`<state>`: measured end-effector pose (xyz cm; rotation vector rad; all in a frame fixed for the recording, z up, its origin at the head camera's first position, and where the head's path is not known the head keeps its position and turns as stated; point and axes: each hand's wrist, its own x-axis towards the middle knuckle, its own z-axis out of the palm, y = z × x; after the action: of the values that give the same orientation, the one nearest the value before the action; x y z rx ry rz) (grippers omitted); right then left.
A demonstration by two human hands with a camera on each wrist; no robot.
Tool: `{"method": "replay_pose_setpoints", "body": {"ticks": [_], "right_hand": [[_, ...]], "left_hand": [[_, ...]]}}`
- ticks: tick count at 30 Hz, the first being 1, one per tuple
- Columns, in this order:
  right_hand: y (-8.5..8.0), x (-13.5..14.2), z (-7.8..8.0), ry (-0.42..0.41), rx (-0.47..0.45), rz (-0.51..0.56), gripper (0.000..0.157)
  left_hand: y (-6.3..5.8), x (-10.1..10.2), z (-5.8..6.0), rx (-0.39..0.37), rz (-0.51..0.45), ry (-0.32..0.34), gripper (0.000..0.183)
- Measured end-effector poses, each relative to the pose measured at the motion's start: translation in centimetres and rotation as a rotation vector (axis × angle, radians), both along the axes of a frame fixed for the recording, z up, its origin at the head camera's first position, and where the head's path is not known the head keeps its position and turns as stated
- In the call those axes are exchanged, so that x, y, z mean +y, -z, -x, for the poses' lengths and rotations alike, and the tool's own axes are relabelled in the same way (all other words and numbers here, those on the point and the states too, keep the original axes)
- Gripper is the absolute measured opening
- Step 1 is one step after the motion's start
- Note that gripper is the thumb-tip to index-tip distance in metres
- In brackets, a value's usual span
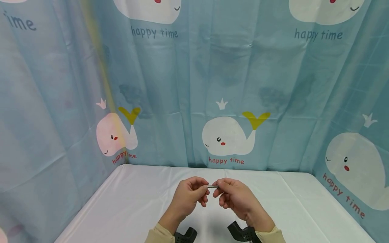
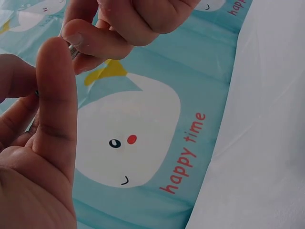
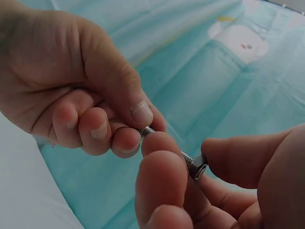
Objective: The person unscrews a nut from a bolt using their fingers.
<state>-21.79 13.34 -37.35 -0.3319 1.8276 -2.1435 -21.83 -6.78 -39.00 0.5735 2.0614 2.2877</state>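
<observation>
A thin silvery threaded bolt (image 1: 212, 186) spans the gap between the two hands, held above the white table. My left hand (image 1: 189, 195) pinches one end of it between thumb and fingers. At the other end, my right hand (image 1: 238, 199) has its thumb and fingers on a shiny six-sided piece (image 3: 197, 167); whether this is a nut or the bolt's head I cannot tell. Fingers cover much of the thread, though short stretches show in the right wrist view. Only a bit of the bolt (image 2: 73, 51) appears in the left wrist view.
The white-covered table (image 1: 121, 209) lies beneath both hands. Behind it and along both sides hangs a blue curtain (image 1: 170, 135) printed with whales. A black wrist device (image 1: 186, 235) sits at the left wrist, another black device (image 1: 243, 233) at the right.
</observation>
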Motion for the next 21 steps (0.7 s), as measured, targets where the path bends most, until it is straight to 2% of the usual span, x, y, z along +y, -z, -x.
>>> {"method": "replay_pose_setpoints", "body": {"ticks": [14, 21], "right_hand": [[-0.51, -0.36, -0.19, 0.078, 0.068, -0.074, 0.025], [-0.52, -0.64, -0.19, 0.115, 0.132, -0.091, 0.021]], "left_hand": [[-0.07, -0.22, 0.01, 0.005, 0.027, -0.008, 0.014], [-0.01, -0.23, 0.14, 0.001, 0.046, -0.016, 0.016]]}}
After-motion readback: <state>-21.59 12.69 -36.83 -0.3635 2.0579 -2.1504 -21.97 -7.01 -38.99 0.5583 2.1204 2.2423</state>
